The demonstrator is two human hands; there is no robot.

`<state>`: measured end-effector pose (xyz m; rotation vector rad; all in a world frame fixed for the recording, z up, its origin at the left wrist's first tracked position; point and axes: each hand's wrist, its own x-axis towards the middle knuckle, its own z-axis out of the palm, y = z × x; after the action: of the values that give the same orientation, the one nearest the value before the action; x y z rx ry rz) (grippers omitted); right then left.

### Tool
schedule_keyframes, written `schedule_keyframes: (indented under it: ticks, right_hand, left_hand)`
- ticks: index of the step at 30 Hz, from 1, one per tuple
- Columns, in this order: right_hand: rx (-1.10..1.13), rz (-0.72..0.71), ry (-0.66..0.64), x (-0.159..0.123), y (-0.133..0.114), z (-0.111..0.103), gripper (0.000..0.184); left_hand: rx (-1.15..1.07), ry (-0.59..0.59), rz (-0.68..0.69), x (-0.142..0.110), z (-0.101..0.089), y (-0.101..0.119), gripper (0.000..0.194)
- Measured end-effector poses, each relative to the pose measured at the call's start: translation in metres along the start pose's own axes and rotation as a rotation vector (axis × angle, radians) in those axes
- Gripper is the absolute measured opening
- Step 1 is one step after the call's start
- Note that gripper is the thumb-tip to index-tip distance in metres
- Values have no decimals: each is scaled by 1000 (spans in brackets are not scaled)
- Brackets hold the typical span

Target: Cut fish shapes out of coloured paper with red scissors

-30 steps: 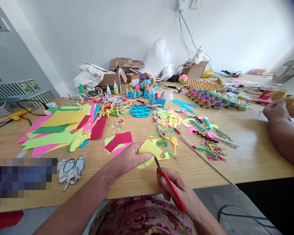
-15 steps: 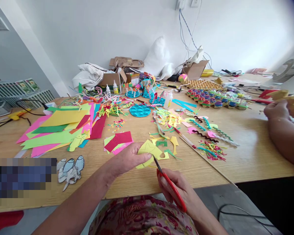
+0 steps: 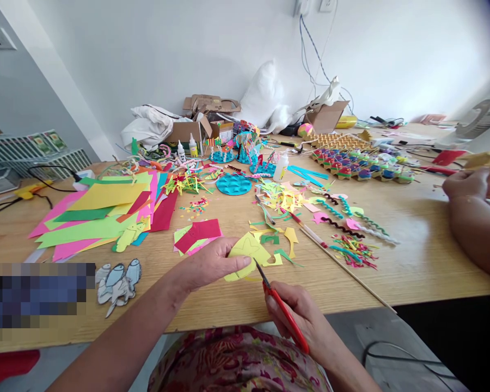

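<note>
Between thumb and fingers, my left hand (image 3: 218, 260) pinches a yellow sheet of paper (image 3: 251, 247) with a star drawn on it in outline. My right hand (image 3: 292, 310) is wrapped round the red handles of a pair of scissors (image 3: 286, 314). The tips of the blades point up and meet the paper's right edge by my left thumb; whether they cut into it I cannot tell. Green and yellow paper offcuts (image 3: 291, 242) lie just beyond the sheet. A small stack of red, pink and green paper pieces (image 3: 198, 234) is near my left hand.
Coloured paper sheets (image 3: 102, 209) are piled at the left, near paper fish cutouts (image 3: 120, 283). A wooden stick (image 3: 351, 272) crosses the table's right front. Painted egg cartons (image 3: 359, 163) stand behind. Another person's hand (image 3: 467, 185) is at far right. Glue bottles (image 3: 281, 167) stand mid-table.
The scissor handles have shifted slightly, and the paper is tilted a little differently in my left hand. At the far right, the other person's hand has moved slightly.
</note>
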<state>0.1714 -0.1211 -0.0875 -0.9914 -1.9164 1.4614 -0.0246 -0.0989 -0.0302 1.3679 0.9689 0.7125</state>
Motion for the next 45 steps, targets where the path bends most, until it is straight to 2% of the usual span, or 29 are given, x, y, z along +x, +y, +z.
schedule_keyframes:
  ticks: [5,17,25,33,45]
  right_hand:
    - [52,16,-19,0,-1,1,47]
    - [46,22,-30,0,-3,1,48]
    - [-28,17,-45,1,-5,-2,46]
    - [-73,12,-48,1,-9,-3,49]
    - [-117,-3,-48,2,-8,-2,44]
  left_hand:
    - [10,58,17,0,2,-3,27]
    - [-16,-12,8,-2,2,4,28]
    - [8,10,-59,-3,-1,6,31]
    - [62,-3,-77,-2,-4,4,25]
    - [104,-21,-106,-1,-6,4,19]
